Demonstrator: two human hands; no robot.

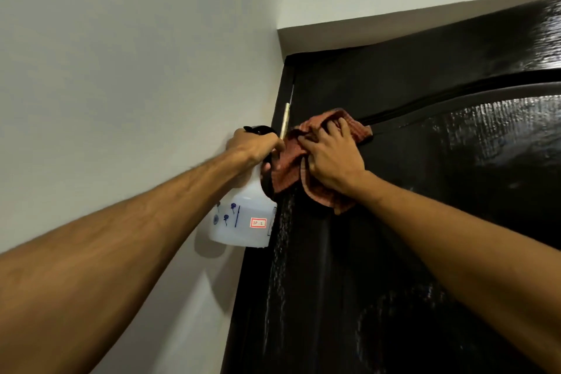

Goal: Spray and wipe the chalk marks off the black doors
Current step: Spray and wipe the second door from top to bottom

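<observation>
A glossy black door (425,222) fills the right side, seen from below near its top left corner. My right hand (331,158) presses a reddish checked cloth (291,161) flat against the door, fingers spread over the bunched fabric. My left hand (255,144) grips the black trigger head of a translucent white spray bottle (243,218), held up just left of the cloth at the door's edge. Wet streaks glisten on the door below the cloth. No chalk marks show clearly in this view.
A pale grey wall (121,70) runs along the left, meeting the door frame. A white lintel (394,15) and ceiling step sit above the door. A thin pale strip (285,118) stands along the frame above my left hand.
</observation>
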